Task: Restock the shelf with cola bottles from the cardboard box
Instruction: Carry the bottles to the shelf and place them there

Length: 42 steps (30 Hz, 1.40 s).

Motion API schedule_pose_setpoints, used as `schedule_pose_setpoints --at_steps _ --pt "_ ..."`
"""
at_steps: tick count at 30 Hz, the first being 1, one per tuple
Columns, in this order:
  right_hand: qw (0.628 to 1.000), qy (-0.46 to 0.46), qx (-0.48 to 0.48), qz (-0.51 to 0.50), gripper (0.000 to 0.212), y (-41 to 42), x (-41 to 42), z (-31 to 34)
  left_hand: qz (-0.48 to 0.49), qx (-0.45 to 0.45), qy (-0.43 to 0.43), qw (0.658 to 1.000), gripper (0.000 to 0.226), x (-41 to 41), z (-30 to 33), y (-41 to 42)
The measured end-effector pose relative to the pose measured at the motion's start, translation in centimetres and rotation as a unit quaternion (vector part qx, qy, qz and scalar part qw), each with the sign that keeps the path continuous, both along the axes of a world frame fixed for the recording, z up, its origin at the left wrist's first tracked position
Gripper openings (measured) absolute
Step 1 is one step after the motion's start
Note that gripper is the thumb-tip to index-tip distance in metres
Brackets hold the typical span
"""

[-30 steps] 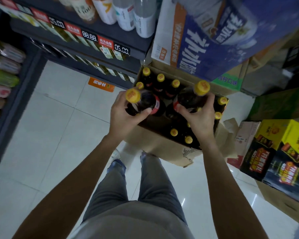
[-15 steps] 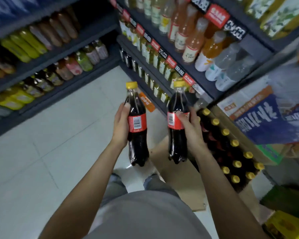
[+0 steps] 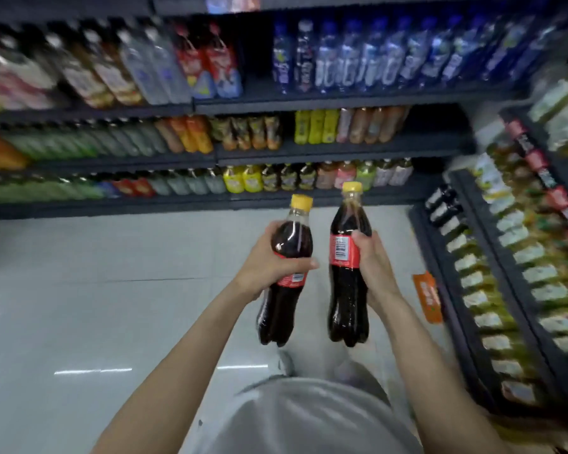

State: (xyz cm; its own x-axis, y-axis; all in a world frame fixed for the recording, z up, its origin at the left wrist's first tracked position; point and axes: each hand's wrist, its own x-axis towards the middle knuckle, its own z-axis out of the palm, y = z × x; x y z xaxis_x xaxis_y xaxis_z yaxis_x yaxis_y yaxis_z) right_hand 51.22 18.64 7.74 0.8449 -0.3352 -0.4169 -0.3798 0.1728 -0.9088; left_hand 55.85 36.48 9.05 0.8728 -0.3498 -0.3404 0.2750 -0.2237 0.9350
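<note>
Centre of frame: one cola bottle (image 3: 287,273) is gripped by the left hand (image 3: 269,260), a second bottle (image 3: 348,280) by the right hand (image 3: 373,260); stocked shelves (image 3: 309,149) fill the upper frame.

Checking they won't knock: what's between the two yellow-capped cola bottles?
Nothing: in the head view, left cola bottle and right cola bottle are apart, with pale floor tile behind the gap.

Both arms extended forward; left hand (image 3: 269,260) and right hand (image 3: 373,262) each gripping cola bottle, fingers wrapped
</note>
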Motion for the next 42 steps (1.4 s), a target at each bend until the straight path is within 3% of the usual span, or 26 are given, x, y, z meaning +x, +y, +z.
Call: schedule_pose_setpoints --at_steps 7,12,21,27,31,37,42 --pt "0.983 -0.057 -0.078 0.157 0.065 13.4 17.2 2.9 0.205 0.080 -0.083 0.972 0.070 12.4 1.7 13.8" --pt "0.968 -0.121 -0.121 0.182 0.063 22.4 30.2 5.4 0.303 0.083 -0.173 0.934 0.070 23.1 4.3 23.0" --pt "0.937 -0.278 -0.134 0.163 0.050 35.6 52.8 11.9 0.335 0.132 -0.355 0.863 0.053 44.0 12.8 37.3" --pt "0.880 -0.383 -0.214 0.182 0.063 41.0 62.7 16.3 0.340 0.193 -0.470 0.792 0.070 56.9 17.0 41.6" --pt "0.857 -0.429 -0.256 0.130 0.065 42.8 69.2 17.0 0.325 0.232 -0.529 0.749 0.071 65.0 17.7 42.9" --pt "0.867 -0.414 -0.269 0.074 0.072 44.5 78.1 16.6 0.346 0.244 -0.508 0.750 0.087 74.9 16.9 43.5" --pt "0.875 -0.399 -0.273 0.013 0.073 45.7 84.9 16.5 0.350 0.229 -0.498 0.759 0.082 80.3 16.5 43.2"
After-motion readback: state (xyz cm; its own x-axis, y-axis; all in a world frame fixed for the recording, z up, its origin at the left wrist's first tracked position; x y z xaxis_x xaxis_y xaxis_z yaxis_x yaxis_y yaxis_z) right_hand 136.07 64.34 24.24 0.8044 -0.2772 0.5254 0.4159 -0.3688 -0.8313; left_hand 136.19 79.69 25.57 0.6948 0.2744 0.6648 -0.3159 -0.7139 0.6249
